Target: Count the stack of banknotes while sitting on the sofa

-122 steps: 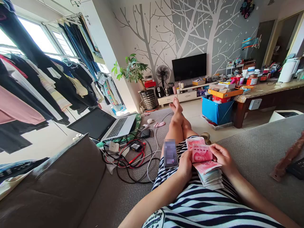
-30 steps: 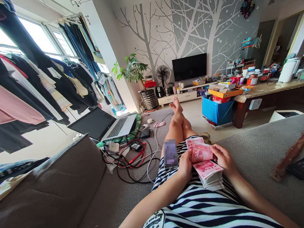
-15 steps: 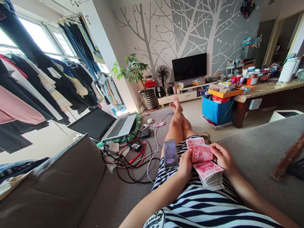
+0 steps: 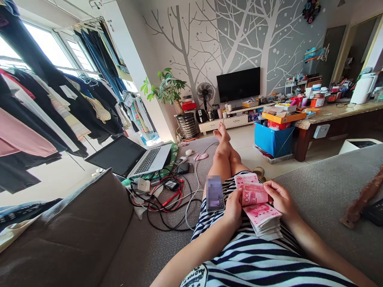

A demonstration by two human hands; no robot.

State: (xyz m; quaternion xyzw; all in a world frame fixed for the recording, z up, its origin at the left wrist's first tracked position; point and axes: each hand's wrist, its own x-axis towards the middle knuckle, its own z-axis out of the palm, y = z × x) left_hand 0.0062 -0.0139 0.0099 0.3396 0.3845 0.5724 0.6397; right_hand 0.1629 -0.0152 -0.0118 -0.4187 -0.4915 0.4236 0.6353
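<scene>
Between my two hands a pink 100 banknote (image 4: pixel 255 193) is stretched out above my lap. My left hand (image 4: pixel 233 206) pinches its left end, and my right hand (image 4: pixel 279 198) grips the right end with thumb and fingers. Below it, a thick folded stack of pink banknotes (image 4: pixel 263 217) rests on the striped clothing. Further pink notes (image 4: pixel 245 179) lie behind the held one, partly covered by it. A phone (image 4: pixel 214 195) with a blurred screen lies on my thigh, left of my left hand.
On the sofa to the left are an open laptop (image 4: pixel 143 157), tangled black and red cables (image 4: pixel 167 203) and a white charger (image 4: pixel 142 185). A blue storage box (image 4: pixel 273 139) stands by a loaded table (image 4: pixel 335 113). Hanging clothes (image 4: pixel 44 107) fill the far left.
The held banknote's right end has bent slightly as my right hand's fingers shifted a little. The stack, the phone and my left hand look the same.
</scene>
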